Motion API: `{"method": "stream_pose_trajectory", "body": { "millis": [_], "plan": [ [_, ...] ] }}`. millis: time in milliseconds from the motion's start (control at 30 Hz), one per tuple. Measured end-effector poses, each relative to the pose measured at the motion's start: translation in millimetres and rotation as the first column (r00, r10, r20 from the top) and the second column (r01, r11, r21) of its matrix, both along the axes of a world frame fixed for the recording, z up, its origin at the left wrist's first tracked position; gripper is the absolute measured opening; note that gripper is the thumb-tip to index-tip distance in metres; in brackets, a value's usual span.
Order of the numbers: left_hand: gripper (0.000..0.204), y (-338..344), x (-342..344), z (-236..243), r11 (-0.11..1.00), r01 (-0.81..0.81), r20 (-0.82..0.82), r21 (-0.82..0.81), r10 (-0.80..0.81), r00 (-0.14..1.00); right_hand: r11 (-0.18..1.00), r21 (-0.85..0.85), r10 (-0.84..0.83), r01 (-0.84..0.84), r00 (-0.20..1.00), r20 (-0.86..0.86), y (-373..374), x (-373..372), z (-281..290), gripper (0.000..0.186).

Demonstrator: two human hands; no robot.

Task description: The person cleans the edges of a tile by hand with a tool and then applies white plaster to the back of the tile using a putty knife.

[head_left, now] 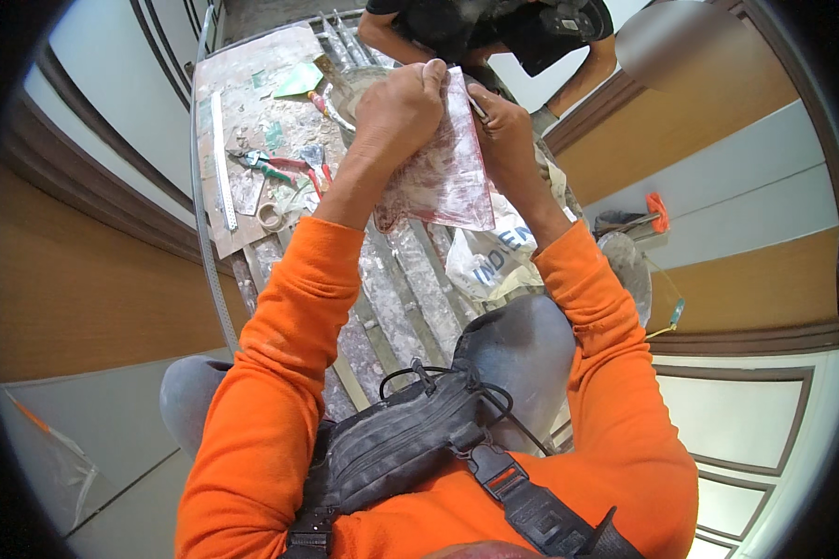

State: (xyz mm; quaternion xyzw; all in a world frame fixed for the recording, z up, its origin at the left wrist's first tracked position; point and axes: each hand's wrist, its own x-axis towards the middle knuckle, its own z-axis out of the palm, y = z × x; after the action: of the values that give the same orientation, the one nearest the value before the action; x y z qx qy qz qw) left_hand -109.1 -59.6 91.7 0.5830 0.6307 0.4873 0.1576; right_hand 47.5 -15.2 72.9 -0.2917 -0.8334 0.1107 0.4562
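Note:
My left hand [396, 114] is closed on the upper left edge of a reddish flat board [438, 182], its thumb pointing up. White smears cover the board, which is held raised above the scaffold planks. At the board's right edge, my right hand [508, 129] is closed round a small thin tool [478, 109], with only a narrow part showing; its exact kind is hidden by the fingers. Left of the board lie snips with red and green handles [275, 166] and a roll of tape [269, 217]. A red-handled tool [319, 102] lies just beyond my left wrist.
A dusty work sheet [242, 70] carries a long white strip [222, 158] and a green piece [298, 80]. Dusty planks [373, 307] run beneath me. A white printed bag [494, 256] lies below the board. Another person [475, 28] in dark clothes is close at the far side.

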Motion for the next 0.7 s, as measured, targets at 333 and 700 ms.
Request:
{"method": "stream_pose_trajectory", "body": {
  "millis": [333,700],
  "plan": [
    [0.049,-41.1,-46.5,70.9,0.981,0.045,-0.416,0.187,0.037,0.909,0.980,0.192,0.076,-0.053,0.990,-0.116,-2.9,-42.0,42.8,0.018],
    [0.050,-160.1,-106.7,47.3,0.913,-0.376,-0.022,-0.160,0.378,0.926,0.831,0.183,0.518,-0.525,0.851,0.085,-87.4,-124.0,30.6,0.023]
  ]
}}
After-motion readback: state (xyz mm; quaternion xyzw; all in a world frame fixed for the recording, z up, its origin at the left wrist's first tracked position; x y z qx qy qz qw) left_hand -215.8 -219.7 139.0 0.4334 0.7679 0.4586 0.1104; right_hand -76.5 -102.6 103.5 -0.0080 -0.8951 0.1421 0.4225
